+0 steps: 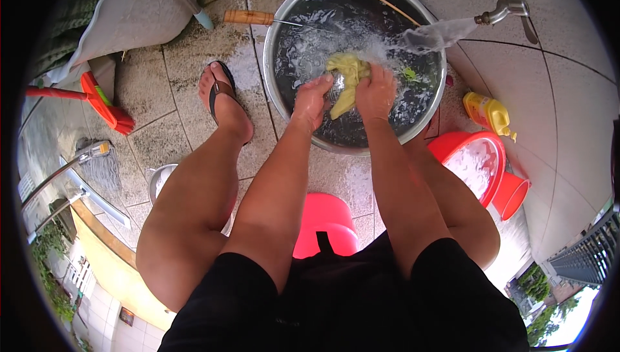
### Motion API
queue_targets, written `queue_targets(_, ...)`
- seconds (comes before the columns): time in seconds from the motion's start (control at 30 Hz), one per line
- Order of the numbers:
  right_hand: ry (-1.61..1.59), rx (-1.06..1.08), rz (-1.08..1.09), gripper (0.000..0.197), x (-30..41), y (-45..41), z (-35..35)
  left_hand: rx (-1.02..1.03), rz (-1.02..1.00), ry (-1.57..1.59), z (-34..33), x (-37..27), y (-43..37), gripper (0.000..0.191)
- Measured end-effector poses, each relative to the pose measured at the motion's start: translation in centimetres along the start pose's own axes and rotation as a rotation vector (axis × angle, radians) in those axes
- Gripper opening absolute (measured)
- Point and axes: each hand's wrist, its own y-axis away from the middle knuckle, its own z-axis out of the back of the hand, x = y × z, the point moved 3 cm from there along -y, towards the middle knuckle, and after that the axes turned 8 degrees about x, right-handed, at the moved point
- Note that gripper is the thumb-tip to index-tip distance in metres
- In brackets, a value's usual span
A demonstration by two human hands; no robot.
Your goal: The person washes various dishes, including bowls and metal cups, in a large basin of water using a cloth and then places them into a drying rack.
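A large metal basin (271, 78) full of water stands on the floor before me. Inside it, my left hand (312, 99) grips the near side of a small shiny rounded object (337, 82), perhaps metal or glass. My right hand (377, 91) holds a wet yellow cloth (349, 67) against that object; part of the cloth hangs down between my hands. Water from a wall tap (506, 9) pours into the basin just beyond my fingers. A tool's wooden handle (248, 17) juts over the left rim, its thin metal shaft running into the water.
A thin wooden stick (387, 5) leans at the basin's far rim. Right of it are a yellow bottle (487, 113), a red basin of suds (499, 153) and a red bucket (511, 196). A red broom (107, 105) and a mop (99, 163) lie to the left.
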Motion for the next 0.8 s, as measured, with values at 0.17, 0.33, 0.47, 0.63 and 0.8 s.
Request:
queue_targets(0.17, 0.043, 0.388, -0.028, 0.028, -0.4, -0.3, -0.1, 0.33, 0.02, -0.016, 0.4, -0.7, 0.7, 0.031)
queue_targets(0.33, -0.5, 0.295, 0.507, 0.034, 4.3, 2.7, 2.4, 0.34, 0.007, -0.245, -1.4, -1.4, 1.3, 0.039)
queue_targets(0.47, -0.524, 0.456, 0.587, 0.03, 4.9, 0.8, 3.2, 0.344, -0.045, -0.239, 0.1, -1.5, 1.2, 0.034)
queue_targets(0.63, -0.525, 0.653, -0.189, 0.036, -0.9, -7.5, -0.9, 0.465, 0.031, -0.234, -3.4, -1.2, 1.4, 0.036)
queue_targets(0.8, -0.426, 0.349, 0.104, 0.04, 4.2, -1.1, 0.1, 0.379, -0.116, -0.341, -2.0, -1.3, 1.3, 0.036)
